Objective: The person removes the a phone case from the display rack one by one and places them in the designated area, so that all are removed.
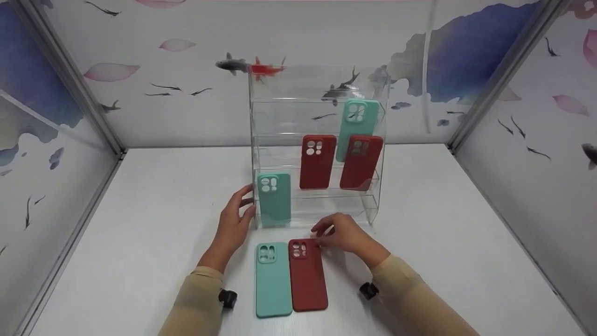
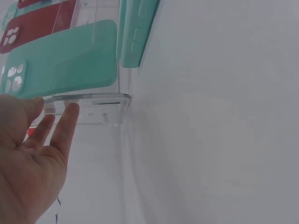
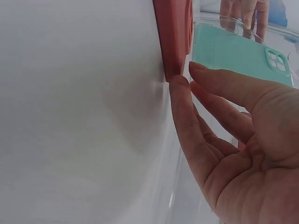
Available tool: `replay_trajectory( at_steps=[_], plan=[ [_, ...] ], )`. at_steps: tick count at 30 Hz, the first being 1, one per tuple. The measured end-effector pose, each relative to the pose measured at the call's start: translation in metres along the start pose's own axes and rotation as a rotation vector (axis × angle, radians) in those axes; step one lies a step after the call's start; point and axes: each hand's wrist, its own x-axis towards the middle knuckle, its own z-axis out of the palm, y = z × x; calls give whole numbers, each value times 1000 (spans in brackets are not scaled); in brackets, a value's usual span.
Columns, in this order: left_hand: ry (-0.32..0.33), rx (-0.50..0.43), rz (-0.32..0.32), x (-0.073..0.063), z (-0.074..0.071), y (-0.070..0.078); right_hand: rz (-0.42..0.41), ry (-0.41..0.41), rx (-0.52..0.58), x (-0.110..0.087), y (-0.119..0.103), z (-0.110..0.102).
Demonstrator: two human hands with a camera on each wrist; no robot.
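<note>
My left hand (image 1: 234, 221) is at the left side of a clear acrylic tiered rack (image 1: 322, 219), its thumb and extended fingers (image 2: 65, 130) about the edge. Beside it, a teal phone case (image 1: 275, 200) stands in the lowest tier. My right hand (image 1: 344, 234) is in front of the rack, its bent fingers at the top right corner of a red phone case (image 1: 308, 280) lying flat. In the right wrist view one fingertip (image 3: 179, 84) meets that corner; no clear pinch shows. Another teal phone case (image 1: 273, 284) lies flat alongside the red one.
Higher in the rack, two red phone cases (image 1: 318, 163) (image 1: 361, 163) stand side by side, with a teal case (image 1: 358, 116) behind the right one. The white table (image 1: 163, 224) is walled by patterned panels (image 1: 186, 112). Small black devices (image 1: 228, 298) (image 1: 369, 290) are on both wrists.
</note>
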Motion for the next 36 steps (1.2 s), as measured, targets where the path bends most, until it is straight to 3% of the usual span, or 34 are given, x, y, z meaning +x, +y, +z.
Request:
replay_trajectory(
  at_steps=[4,8,23,28,36],
  plan=[
    [-7,0,-11,0,0,0,-32,19,4,1,-8,-5],
    [-8,-8,-10,0,0,0,-119,72,-27,4,-19,-10],
    [-5,-9,3,0,0,0,-342,428,31,21,-51,-12],
    [-8,-12,1,1,-1,0,-365,460,53,29,-62,-9],
    [-6,0,-9,1,0,0,-395,479,-2,43,-69,-9]
  ],
)
